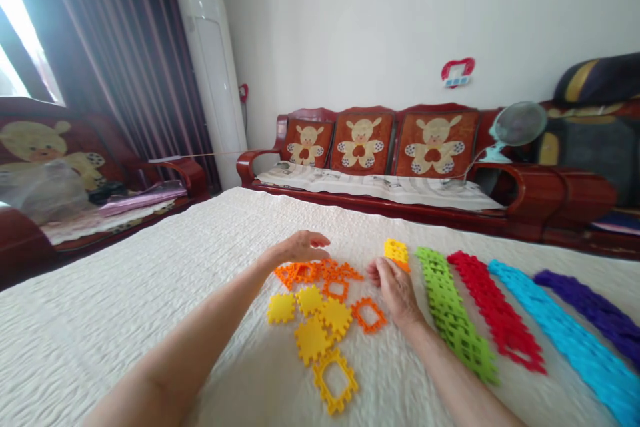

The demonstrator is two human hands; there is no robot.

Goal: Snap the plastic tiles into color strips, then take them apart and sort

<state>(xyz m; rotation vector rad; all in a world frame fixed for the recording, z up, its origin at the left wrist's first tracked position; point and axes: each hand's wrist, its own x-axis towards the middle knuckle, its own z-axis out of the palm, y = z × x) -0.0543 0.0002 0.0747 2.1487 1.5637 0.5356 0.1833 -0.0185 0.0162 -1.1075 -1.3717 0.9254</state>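
Note:
My left hand point(303, 246) hovers over a heap of orange interlocking plastic pieces point(305, 272), its fingers stretched and apart, with nothing visible in them. Fingers curled, my right hand point(396, 288) is at the near end of a short yellow strip point(396, 250). Some orange shows at that end, partly behind my knuckles; what the fingers grip, if anything, is hidden. Between my arms lie several solid yellow squares point(314, 340) with toothed edges. A yellow square frame point(336, 381) lies nearest me, and an orange frame point(369, 315) is just left of my right wrist.
Right of my right arm, green point(453, 310), red point(495, 307), light blue point(565, 340) and purple point(595, 307) strips lie side by side on the white quilted cover point(150, 320). Beyond it stand a wooden sofa point(540, 193) and a small fan point(520, 125).

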